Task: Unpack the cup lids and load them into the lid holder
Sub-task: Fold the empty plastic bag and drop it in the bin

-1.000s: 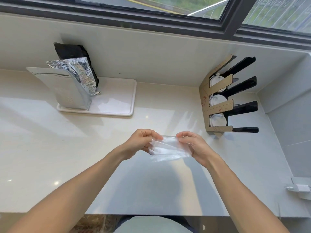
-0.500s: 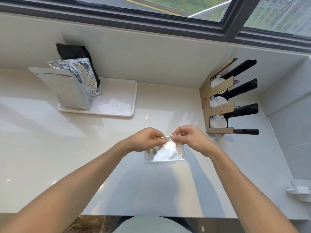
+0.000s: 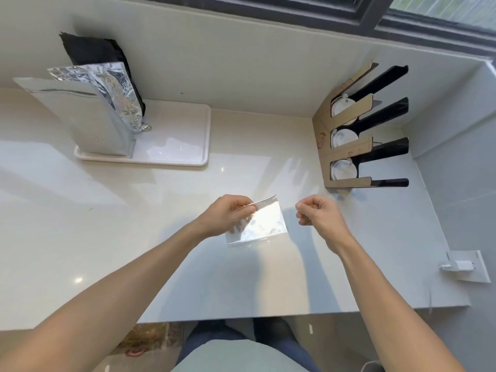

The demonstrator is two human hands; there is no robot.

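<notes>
A small clear plastic bag (image 3: 261, 224) hangs above the white counter, pinched at its top left corner by my left hand (image 3: 228, 217). My right hand (image 3: 319, 214) is a little to the right of the bag, apart from it, fingers curled shut with nothing visible in them. The lid holder (image 3: 346, 154), cardboard-faced with black prongs, stands at the right against the wall. It has three slots, each showing a white cup lid (image 3: 343, 170). What the bag contains I cannot tell.
A white tray (image 3: 174, 154) at the back left carries a silver foil pouch (image 3: 88, 122) and a black bag (image 3: 91, 49) behind it. A wall socket with a white plug (image 3: 461, 265) is low on the right wall. The counter's front edge runs near my body.
My right hand has let go of the bag's top edge and moved right. The bag now hangs from my left hand alone. The view has tilted further down.
</notes>
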